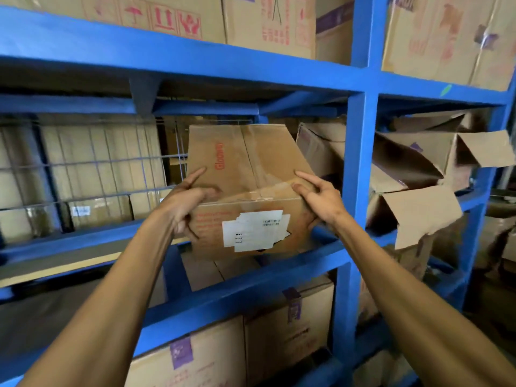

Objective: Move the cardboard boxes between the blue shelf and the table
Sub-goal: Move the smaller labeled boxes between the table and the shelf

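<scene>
A taped cardboard box (248, 166) with red lettering and a torn white label sits at the front edge of the blue shelf (354, 169), middle level. My left hand (184, 202) grips its near left corner, thumb on top and fingers curled under the side. At the near right corner my right hand (318, 196) holds the box, index finger stretched along the top edge, other fingers wrapped round the side. The box's near end pokes out past the shelf beam.
Crumpled open boxes (418, 174) fill the bay to the right of the blue upright. Closed boxes (195, 18) line the shelf above and more boxes (279, 331) the shelf below. A wire mesh panel (92, 169) backs the left part of the bay.
</scene>
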